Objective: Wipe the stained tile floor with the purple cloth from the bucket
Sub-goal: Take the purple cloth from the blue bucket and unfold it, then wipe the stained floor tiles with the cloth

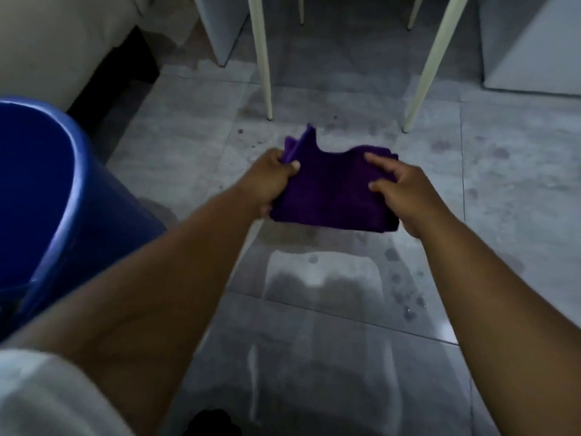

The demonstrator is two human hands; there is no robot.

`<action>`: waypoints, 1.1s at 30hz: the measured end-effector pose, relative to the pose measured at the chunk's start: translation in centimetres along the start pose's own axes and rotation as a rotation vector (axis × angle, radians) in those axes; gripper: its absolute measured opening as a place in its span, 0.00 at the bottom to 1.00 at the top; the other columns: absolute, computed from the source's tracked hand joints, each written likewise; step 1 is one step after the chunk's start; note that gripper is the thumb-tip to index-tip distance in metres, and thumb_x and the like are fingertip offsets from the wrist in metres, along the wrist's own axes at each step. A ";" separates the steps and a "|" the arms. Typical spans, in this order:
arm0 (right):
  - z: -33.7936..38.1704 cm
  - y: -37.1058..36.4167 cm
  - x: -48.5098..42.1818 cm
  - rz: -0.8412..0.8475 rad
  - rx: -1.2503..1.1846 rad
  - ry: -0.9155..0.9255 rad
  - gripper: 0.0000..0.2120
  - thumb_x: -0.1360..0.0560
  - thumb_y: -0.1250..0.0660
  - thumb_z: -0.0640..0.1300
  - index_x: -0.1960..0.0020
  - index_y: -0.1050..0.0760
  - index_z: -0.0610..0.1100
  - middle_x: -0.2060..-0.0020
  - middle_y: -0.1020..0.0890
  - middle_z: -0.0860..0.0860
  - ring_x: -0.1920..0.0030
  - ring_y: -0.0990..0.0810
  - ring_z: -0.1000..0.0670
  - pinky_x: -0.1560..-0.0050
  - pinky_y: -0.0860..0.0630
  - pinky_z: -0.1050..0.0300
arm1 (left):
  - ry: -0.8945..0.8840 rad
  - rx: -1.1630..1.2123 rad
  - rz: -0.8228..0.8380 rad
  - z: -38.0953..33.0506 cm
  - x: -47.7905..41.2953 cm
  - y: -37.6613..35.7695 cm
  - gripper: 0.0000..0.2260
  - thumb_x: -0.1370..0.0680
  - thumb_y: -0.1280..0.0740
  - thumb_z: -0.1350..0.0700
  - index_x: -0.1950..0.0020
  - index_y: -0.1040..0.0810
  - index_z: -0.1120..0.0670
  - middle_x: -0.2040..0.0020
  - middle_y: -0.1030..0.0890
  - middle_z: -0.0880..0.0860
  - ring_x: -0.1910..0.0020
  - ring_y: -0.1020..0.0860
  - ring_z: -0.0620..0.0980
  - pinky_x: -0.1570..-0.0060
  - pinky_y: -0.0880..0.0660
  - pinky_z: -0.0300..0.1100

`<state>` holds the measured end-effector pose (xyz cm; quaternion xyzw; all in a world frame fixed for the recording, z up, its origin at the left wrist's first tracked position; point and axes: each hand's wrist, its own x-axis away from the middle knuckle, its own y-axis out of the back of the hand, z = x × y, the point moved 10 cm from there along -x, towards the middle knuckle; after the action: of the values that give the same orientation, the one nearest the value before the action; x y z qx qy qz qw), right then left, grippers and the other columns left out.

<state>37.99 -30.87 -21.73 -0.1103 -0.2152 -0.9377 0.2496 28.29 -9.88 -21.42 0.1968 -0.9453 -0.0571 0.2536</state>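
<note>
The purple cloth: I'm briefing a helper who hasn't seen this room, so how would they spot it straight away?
Start at the big blue bucket on the left, then look right across the grey tile floor. The purple cloth is held above the floor between the left hand and right hand, in front of two white legs. It is the only deep purple, fuzzy thing there.

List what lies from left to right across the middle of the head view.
blue bucket → left hand → purple cloth → right hand → stained tile floor
</note>
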 end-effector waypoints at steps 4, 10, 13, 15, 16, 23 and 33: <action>-7.1 -0.1 2.8 0.149 0.236 -0.092 0.33 0.26 0.33 0.35 0.28 0.31 0.62 0.32 0.24 0.48 0.42 0.20 0.50 0.39 0.21 0.51 | 0.048 -0.088 -0.113 9.5 1.4 -3.2 0.04 0.23 0.36 0.51 0.54 0.27 0.50 0.49 0.19 0.60 0.51 0.19 0.59 0.48 0.21 0.54; -13.1 -2.1 6.0 0.230 0.611 -0.046 0.30 0.26 0.26 0.46 0.26 0.30 0.53 0.35 0.20 0.46 0.41 0.21 0.51 0.42 0.26 0.60 | -0.020 -0.456 -0.274 14.7 4.4 -2.6 0.07 0.21 0.35 0.52 0.52 0.27 0.56 0.59 0.23 0.54 0.61 0.24 0.54 0.63 0.29 0.43; -11.5 -0.5 5.7 -0.071 0.905 0.060 0.24 0.26 0.30 0.60 0.33 0.22 0.51 0.49 0.16 0.46 0.50 0.17 0.44 0.57 0.22 0.53 | -0.003 -0.613 -0.312 15.6 4.6 -1.9 0.09 0.21 0.35 0.51 0.49 0.27 0.55 0.55 0.19 0.57 0.57 0.21 0.58 0.59 0.22 0.50; -8.9 -1.7 5.7 -0.175 0.988 0.271 0.21 0.26 0.30 0.59 0.39 0.19 0.48 0.55 0.17 0.45 0.55 0.19 0.43 0.62 0.25 0.54 | -0.023 -0.722 -0.360 15.6 5.1 -1.3 0.10 0.21 0.35 0.50 0.46 0.26 0.55 0.51 0.19 0.56 0.53 0.21 0.59 0.58 0.24 0.49; -7.7 -3.1 5.7 -0.157 0.997 0.403 0.19 0.27 0.29 0.56 0.41 0.19 0.46 0.55 0.18 0.44 0.55 0.20 0.41 0.61 0.25 0.52 | -0.056 -0.787 -0.390 15.3 5.3 -1.0 0.11 0.22 0.35 0.50 0.44 0.26 0.55 0.49 0.20 0.56 0.51 0.21 0.58 0.57 0.25 0.49; -11.5 -13.8 5.6 0.486 1.207 0.728 0.34 0.25 0.38 0.65 0.23 0.36 0.50 0.24 0.33 0.45 0.23 0.37 0.39 0.27 0.37 0.37 | -0.176 -1.137 -0.389 18.1 6.5 0.7 0.24 0.20 0.45 0.46 0.28 0.32 0.57 0.25 0.32 0.58 0.25 0.36 0.59 0.31 0.34 0.56; -13.6 -9.4 1.6 0.417 1.224 0.673 0.39 0.25 0.52 0.74 0.19 0.47 0.54 0.19 0.47 0.50 0.19 0.52 0.43 0.22 0.52 0.37 | -0.094 -1.170 -0.284 21.3 5.0 1.4 0.32 0.21 0.54 0.39 0.20 0.49 0.52 0.19 0.50 0.56 0.20 0.53 0.57 0.23 0.50 0.60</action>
<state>30.42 -30.48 -36.47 0.3046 -0.5873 -0.5654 0.4926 13.17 -10.47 -37.26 0.1463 -0.7318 -0.6095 0.2676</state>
